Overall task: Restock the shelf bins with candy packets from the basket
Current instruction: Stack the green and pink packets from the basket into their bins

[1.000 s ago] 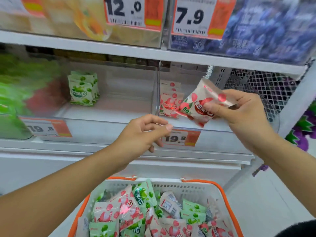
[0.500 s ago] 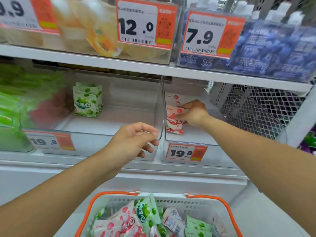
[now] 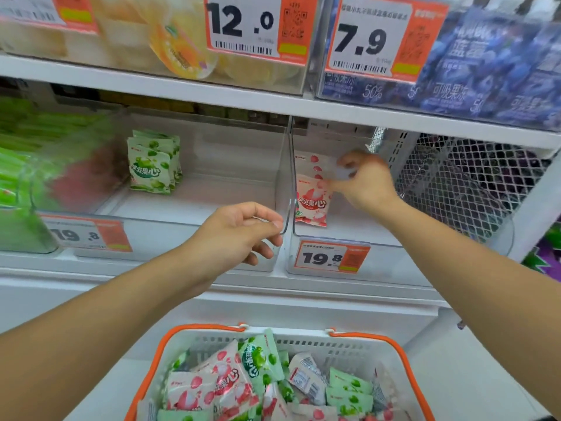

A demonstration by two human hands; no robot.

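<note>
You are only at the beginning of the restocking, as I judge it. The left clear bin [image 3: 194, 208] holds a small stand of green packets [image 3: 153, 164] at its back left and the rest of its floor is bare. The right clear bin [image 3: 364, 235] holds a few pink packets [image 3: 312, 199] standing against its left wall. The basket [image 3: 306, 341] below is full of mixed pink and green packets, so most of the work is left.

Your right hand [image 3: 362, 180] is deep inside the right bin, just beside the pink packets, and its fingertips touch the upper edge of the front one. The fingers are bent, but motion blur hides whether they pinch the packet or only press it, so I cannot tell.

Your left hand [image 3: 239, 233] hovers in front of the divider between the two bins. Its fingers are loosely curled and hold nothing.
</note>
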